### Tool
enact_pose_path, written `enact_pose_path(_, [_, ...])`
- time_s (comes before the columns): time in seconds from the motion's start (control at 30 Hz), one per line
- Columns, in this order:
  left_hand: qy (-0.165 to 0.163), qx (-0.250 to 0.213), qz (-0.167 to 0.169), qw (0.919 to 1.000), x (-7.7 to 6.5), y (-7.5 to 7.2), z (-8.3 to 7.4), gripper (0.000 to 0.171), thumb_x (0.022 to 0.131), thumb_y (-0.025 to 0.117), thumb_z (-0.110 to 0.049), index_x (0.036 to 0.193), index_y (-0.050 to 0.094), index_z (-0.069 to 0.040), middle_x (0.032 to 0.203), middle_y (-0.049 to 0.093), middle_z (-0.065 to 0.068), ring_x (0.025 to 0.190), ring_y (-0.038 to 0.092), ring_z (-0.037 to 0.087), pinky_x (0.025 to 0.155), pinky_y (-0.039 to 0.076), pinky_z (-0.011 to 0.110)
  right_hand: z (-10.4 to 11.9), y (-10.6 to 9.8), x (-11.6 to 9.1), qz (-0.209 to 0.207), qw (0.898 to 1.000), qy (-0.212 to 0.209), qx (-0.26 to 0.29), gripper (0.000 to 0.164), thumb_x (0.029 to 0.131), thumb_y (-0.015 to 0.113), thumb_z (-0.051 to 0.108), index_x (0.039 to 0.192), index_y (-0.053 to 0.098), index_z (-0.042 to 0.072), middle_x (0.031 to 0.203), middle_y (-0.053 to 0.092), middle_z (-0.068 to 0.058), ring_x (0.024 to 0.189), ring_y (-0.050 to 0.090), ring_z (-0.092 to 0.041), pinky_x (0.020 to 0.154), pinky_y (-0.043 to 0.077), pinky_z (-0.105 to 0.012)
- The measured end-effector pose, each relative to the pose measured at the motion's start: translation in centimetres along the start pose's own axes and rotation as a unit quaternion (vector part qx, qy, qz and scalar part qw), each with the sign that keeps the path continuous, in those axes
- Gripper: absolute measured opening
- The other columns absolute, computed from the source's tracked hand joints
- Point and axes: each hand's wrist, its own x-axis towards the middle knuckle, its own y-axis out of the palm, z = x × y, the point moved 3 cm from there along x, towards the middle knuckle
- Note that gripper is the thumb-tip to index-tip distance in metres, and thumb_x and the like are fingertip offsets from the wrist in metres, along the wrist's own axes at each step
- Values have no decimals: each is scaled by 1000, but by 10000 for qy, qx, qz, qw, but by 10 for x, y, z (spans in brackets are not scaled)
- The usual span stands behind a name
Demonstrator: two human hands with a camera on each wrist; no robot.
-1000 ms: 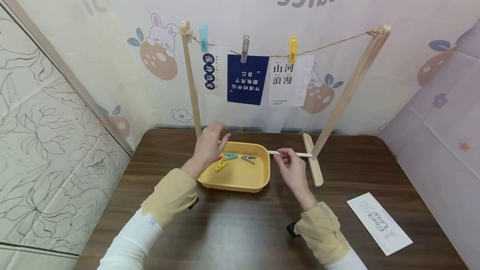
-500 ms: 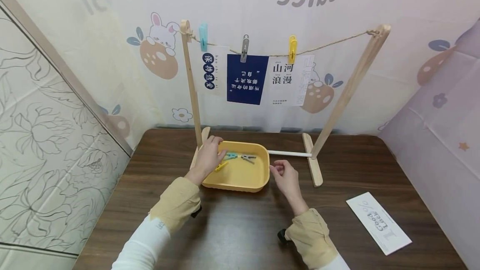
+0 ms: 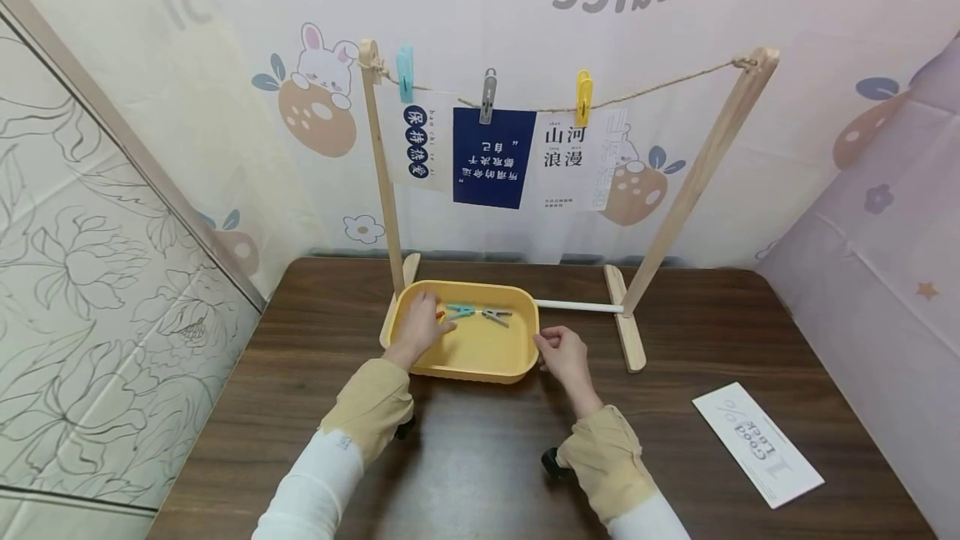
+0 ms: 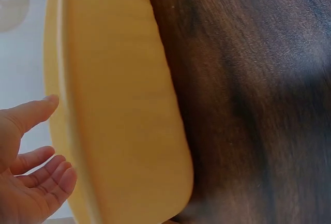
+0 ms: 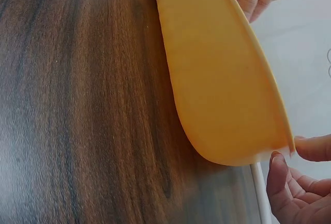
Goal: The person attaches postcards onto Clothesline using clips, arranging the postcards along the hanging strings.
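Note:
A yellow plastic tray (image 3: 480, 376) stands on the table under the line. Over its left part reaches my left hand (image 3: 420, 327), thumb and fingers spread apart in the left wrist view. Inside the tray lie a teal clothespin (image 3: 460, 310) and a grey clothespin (image 3: 497, 317); a bit of red clothespin (image 3: 440, 315) shows beside my left hand, which hides what is under it. At the tray's right side, my right hand (image 3: 564, 357) pinches the rim. In the right wrist view, its thumb and a finger (image 5: 278, 168) sit on either side of that rim.
Behind, a wooden stand (image 3: 682, 190) carries a twine line with three hanging cards, among them a blue card (image 3: 493, 165), each held by a clothespin. A white rod (image 3: 581, 306) runs low to its foot. A white card (image 3: 757, 445) lies at right.
My left hand has come down into the tray's left part. My right hand has moved from beside the white rod left and nearer to me, onto the tray's right rim.

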Motion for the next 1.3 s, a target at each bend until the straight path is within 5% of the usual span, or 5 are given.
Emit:
enact_pose_path(0.23, [-335,59,306,9990,8,11,8,48,72,74,-17,106,52,8,101,49,18,91,50,29,76,45,36,-2,4,4,-2,9999,121,77,18,83,60,6,94,57,-8,68,57,-11,47,54,-14,51,52,-37])
enact_pose_path(0.57, [-556,291,406,9972,13,25,13,32,71,75,-17,84,53,2,83,48,11,75,48,24,64,42,34,2,4,9,120,9990,407,166,13,80,61,-1,87,56,-10,67,56,-12,42,53,-13,46,51,-32])
enact_pose_path(0.93, [-520,565,128,9970,17,31,18,28,70,75,-16,82,57,2,85,56,15,82,55,28,71,46,37,10,7,8,192,9970,732,148,11,81,59,-2,87,54,-10,70,58,-17,39,49,-9,44,50,-29])
enact_pose_path(1.3, [-340,1404,159,9894,18,38,13,40,73,73,-30,87,60,5,90,58,18,86,56,29,75,47,37,11,6,8,206,9938,1078,157,12,80,60,-3,88,53,-9,71,56,-15,39,48,-9,41,48,-24])
